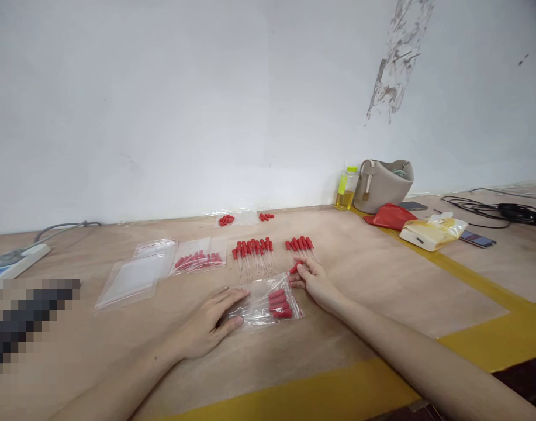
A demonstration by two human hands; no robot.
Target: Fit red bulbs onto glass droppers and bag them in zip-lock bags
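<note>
A clear zip bag (256, 301) with several red-bulbed glass droppers (280, 304) inside lies flat before me. My left hand (215, 318) holds its left end, fingers over the top and thumb at the near side. At the bag's far right corner, my right hand (309, 280) pinches a dropper by its red rubber bulb (296, 267); the glass part is hard to make out. Just beyond are a larger group of loose droppers (252, 247) and a smaller row of droppers (299, 243), bulbs pointing away from me.
Left of the loose droppers lie a filled zip bag (200, 259) and flat zip bags (136, 275). Red bulbs (226, 220) lie near the wall. A power strip (17, 263) is at far left. Rightward are a bottle (346, 188), grey bag (384, 184), red pouch (390, 216), tissue pack (432, 231) and phone (477, 238).
</note>
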